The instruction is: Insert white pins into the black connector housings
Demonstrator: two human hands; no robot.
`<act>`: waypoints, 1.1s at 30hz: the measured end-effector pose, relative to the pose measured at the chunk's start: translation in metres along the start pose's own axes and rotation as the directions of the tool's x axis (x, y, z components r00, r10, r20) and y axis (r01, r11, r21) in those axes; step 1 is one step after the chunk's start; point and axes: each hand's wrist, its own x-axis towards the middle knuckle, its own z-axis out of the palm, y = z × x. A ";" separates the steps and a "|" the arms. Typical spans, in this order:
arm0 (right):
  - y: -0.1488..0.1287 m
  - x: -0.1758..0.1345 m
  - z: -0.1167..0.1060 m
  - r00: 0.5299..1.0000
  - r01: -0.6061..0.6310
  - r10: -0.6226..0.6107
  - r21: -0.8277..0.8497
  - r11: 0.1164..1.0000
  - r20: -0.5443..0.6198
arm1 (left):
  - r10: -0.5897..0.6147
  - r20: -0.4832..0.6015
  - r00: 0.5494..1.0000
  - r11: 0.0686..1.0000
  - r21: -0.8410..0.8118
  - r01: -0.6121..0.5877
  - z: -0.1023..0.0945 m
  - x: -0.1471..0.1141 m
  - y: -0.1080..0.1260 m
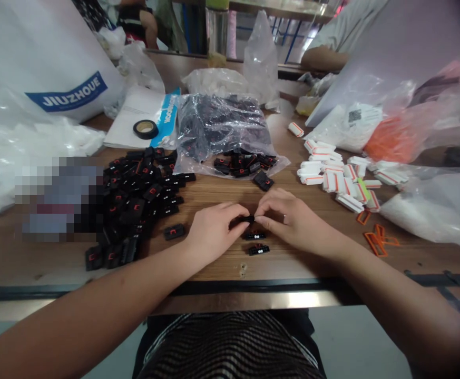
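Between the fingertips of my left hand (218,227) and my right hand (287,217) is a small black plastic part (248,218), pinched from both sides. Its details are mostly hidden by my fingers. Just below on the table lie two black connector pieces with white dots, an upper one (255,236) and a lower one (258,250). A single black piece with a red mark (174,231) rests left of my left hand. Another black piece (263,180) lies beyond my right hand, near the plastic bag.
A heap of black pieces (135,205) spreads at left. A clear bag of black parts (225,126) lies ahead, with a tape roll (145,129) on papers beside it. White pieces with orange strips (332,176) and orange frames (375,241) lie right. The table's front edge (230,287) is near me.
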 end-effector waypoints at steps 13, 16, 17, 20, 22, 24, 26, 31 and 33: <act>-0.004 0.003 0.004 0.999 0.028 -0.022 -0.175 0.984 0.035 | 0.012 0.002 1.000 1.000 0.001 -0.012 0.001 0.000 0.001; -0.010 0.003 0.002 0.997 0.069 -0.056 -0.260 0.963 0.059 | 0.018 0.008 1.000 1.000 0.003 -0.018 0.001 0.000 0.000; -0.011 0.003 0.002 0.996 0.086 -0.071 -0.292 0.953 0.062 | 0.016 0.011 1.000 1.000 0.000 -0.016 0.001 0.000 0.000; -0.014 -0.001 0.001 0.993 0.119 -0.112 -0.354 0.928 0.039 | 0.009 0.012 1.000 1.000 -0.009 -0.009 0.001 0.000 0.000; -0.014 -0.004 0.003 0.990 0.136 -0.142 -0.365 0.921 0.011 | 0.006 0.011 1.000 1.000 -0.013 -0.006 0.001 0.000 0.000; -0.015 -0.005 0.006 0.986 0.152 -0.169 -0.369 0.917 -0.015 | 0.003 0.005 1.000 1.000 -0.018 -0.003 0.001 0.000 0.001; -0.015 -0.006 0.008 0.982 0.161 -0.185 -0.371 0.915 -0.029 | 0.001 -0.005 1.000 1.000 -0.022 -0.001 0.001 0.000 0.001; 0.003 -0.011 -0.008 0.983 0.106 -0.133 -0.203 0.973 -0.124 | 0.002 -0.007 1.000 1.000 -0.022 -0.002 0.001 0.000 0.001; 0.019 -0.017 -0.021 0.979 0.011 -0.037 -0.131 0.991 -0.202 | -0.003 -0.005 1.000 1.000 -0.020 0.002 0.001 0.000 0.001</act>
